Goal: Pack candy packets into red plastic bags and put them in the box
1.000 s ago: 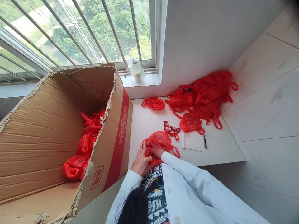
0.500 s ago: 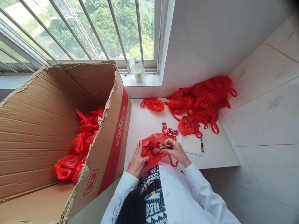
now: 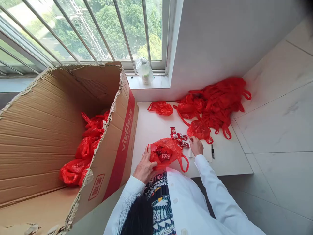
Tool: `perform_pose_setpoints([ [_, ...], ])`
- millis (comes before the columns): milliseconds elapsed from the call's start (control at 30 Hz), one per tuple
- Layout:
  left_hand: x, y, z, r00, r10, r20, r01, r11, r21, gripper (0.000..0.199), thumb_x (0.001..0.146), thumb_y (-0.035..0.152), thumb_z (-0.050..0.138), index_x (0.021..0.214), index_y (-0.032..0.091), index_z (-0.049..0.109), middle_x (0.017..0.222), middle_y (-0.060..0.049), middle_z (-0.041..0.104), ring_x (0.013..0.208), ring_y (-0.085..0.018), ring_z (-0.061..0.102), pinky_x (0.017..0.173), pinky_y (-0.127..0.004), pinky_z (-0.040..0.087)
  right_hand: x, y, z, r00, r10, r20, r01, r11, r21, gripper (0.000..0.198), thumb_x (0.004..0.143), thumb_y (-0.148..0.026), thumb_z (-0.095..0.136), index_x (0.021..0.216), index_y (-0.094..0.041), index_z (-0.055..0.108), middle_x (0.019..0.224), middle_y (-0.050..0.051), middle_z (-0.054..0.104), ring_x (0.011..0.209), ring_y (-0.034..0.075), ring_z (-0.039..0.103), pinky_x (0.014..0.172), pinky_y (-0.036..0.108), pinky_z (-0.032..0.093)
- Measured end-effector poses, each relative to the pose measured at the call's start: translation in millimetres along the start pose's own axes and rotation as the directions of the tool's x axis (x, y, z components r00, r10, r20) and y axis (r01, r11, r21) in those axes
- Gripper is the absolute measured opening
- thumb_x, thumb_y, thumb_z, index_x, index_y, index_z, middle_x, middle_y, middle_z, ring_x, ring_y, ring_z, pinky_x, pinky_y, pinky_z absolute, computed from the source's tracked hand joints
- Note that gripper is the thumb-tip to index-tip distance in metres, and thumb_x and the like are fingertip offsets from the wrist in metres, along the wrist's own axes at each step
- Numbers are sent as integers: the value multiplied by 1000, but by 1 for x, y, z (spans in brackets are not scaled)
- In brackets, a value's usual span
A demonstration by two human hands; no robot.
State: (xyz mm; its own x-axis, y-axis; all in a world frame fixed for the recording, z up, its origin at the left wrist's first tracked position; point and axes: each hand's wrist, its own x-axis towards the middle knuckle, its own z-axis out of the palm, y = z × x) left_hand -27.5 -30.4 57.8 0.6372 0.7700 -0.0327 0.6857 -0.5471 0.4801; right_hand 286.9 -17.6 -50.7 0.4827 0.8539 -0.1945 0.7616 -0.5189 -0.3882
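My left hand [image 3: 144, 165] grips the left rim of a red plastic bag [image 3: 171, 144], thumb and fingers pressed on the film. The bag's mouth is open, and several small red-wrapped packets [image 3: 165, 156] lie in it. One loop handle hangs toward the right. My right hand [image 3: 196, 147] is at the right end of a small pile of similar red packets [image 3: 179, 137] on the white table [image 3: 143, 130]. Its fingers are curled in together; whatever is between the fingertips is hidden.
To the left stands a tall open cardboard box [image 3: 129, 130] with several tied red bags [image 3: 84, 147] inside. A heap of red bags [image 3: 220, 98] lies against the wall, a filled-looking bag [image 3: 199, 129] in front. A pen [image 3: 212, 151] and white paper [image 3: 207, 153] lie at right.
My right hand has moved from over the bag's mouth, where it held small packets, to the right beside the pile. My left hand stays on the bag's rim.
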Motion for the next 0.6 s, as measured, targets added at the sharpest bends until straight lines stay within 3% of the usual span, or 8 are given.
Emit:
perform_pose_setpoints([
  [67, -1, 1, -1, 1000, -13, 3, 13, 1000, 0, 10, 74, 20, 66, 67, 14, 62, 153, 0, -10, 138, -39, 4, 106, -55, 30, 10, -16, 5, 990, -109, 89, 116, 989, -89, 25, 90, -24, 39, 107, -24, 57, 109, 5, 60, 91, 15, 57, 70, 23, 40],
  [167, -1, 4, -1, 1000, -16, 15, 17, 999, -31, 14, 75, 24, 67, 67, 13, 62, 152, 0, -18, 137, -41, 6, 105, -55, 31, 26, -33, 17, 972, -97, 215, 137, 974, -178, 31, 87, -20, 45, 116, -22, 53, 112, 8, 57, 89, 16, 58, 70, 24, 40],
  [300, 5, 11, -6, 998, -15, 54, 20, 996, -82, 8, 73, 20, 67, 71, 14, 65, 150, 0, -25, 136, -44, 7, 105, -55, 31, 35, -38, 27, 974, -12, 225, 66, 969, -236, 31, 82, -18, 52, 112, -14, 55, 107, 14, 57, 81, 18, 60, 68, 28, 41],
  [400, 10, 16, -12, 998, -16, 60, 22, 995, -96, 5, 74, 15, 65, 70, 13, 65, 152, -1, -19, 136, -43, 6, 107, -55, 28, 29, -36, 12, 982, 4, 190, 43, 969, -244, 31, 78, -23, 57, 107, -13, 59, 107, 15, 59, 88, 22, 60, 70, 29, 42],
  [467, 11, 17, -14, 998, -11, 55, 16, 994, -107, 4, 75, 15, 65, 71, 14, 66, 152, -1, -16, 136, -43, 6, 106, -56, 28, 17, -37, -13, 990, -20, 142, 37, 992, -117, 34, 76, -30, 59, 106, -15, 61, 102, 12, 61, 89, 22, 59, 71, 30, 43],
  [533, 11, 16, -13, 998, -7, 56, 13, 992, -123, 4, 75, 17, 64, 74, 15, 67, 152, 0, -17, 136, -43, 5, 106, -57, 28, -2, -42, -44, 983, -100, 156, 72, 981, 180, 38, 74, -35, 60, 107, -17, 61, 95, 8, 64, 85, 20, 59, 72, 29, 44],
  [600, 11, 14, -12, 998, -5, 66, 14, 991, -133, 3, 75, 17, 65, 75, 15, 67, 152, -1, -17, 137, -42, 4, 107, -56, 28, -25, -53, -69, 910, -296, 290, 106, 844, 526, 41, 73, -37, 60, 109, -18, 61, 95, 5, 64, 85, 18, 59, 73, 28, 46],
])
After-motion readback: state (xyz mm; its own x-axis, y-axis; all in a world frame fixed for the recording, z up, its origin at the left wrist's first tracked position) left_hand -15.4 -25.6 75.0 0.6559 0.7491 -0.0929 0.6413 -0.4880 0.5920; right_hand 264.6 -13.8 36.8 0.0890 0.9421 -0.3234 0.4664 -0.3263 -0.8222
